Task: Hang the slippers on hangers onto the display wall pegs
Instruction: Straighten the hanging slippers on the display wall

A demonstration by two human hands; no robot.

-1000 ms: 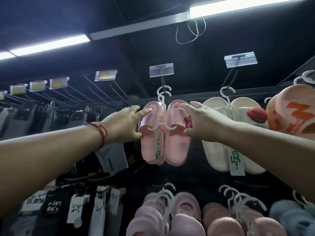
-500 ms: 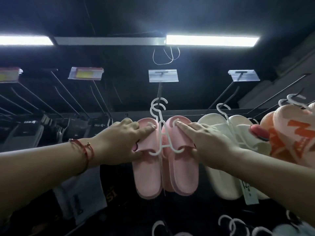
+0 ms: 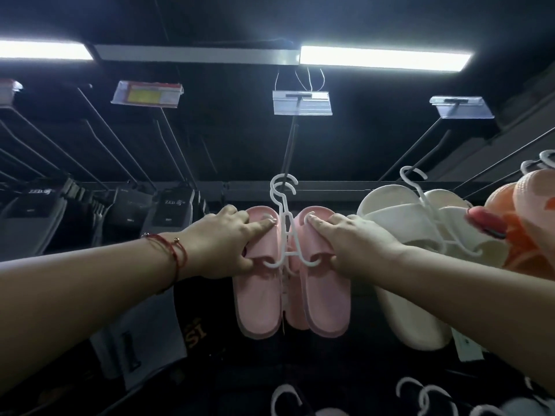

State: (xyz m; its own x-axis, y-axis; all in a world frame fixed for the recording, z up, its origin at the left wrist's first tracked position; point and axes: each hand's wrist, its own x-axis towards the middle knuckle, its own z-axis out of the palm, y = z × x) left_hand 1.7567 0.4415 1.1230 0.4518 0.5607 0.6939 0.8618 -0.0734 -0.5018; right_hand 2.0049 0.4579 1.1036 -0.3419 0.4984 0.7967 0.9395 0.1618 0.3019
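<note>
A pair of pink slippers (image 3: 264,301) hangs on a white plastic hanger (image 3: 285,235) whose hooks sit on a black wall peg (image 3: 289,148) under a clear price tag holder (image 3: 301,103). My left hand (image 3: 223,244) grips the left slipper's strap, thumb underneath and fingers on top. My right hand (image 3: 354,241) grips the right slipper's strap the same way. A second pink pair hangs behind the front one on the same peg.
White slippers (image 3: 399,235) hang on the peg to the right, then orange ones (image 3: 528,223). Packaged dark socks (image 3: 168,211) fill the pegs at left. More white hanger hooks (image 3: 426,394) show on the row below. Ceiling lights glow overhead.
My view tilted upward, so the slippers sit lower in frame. Both hands closed from a fingertip touch onto the slipper straps and stay there.
</note>
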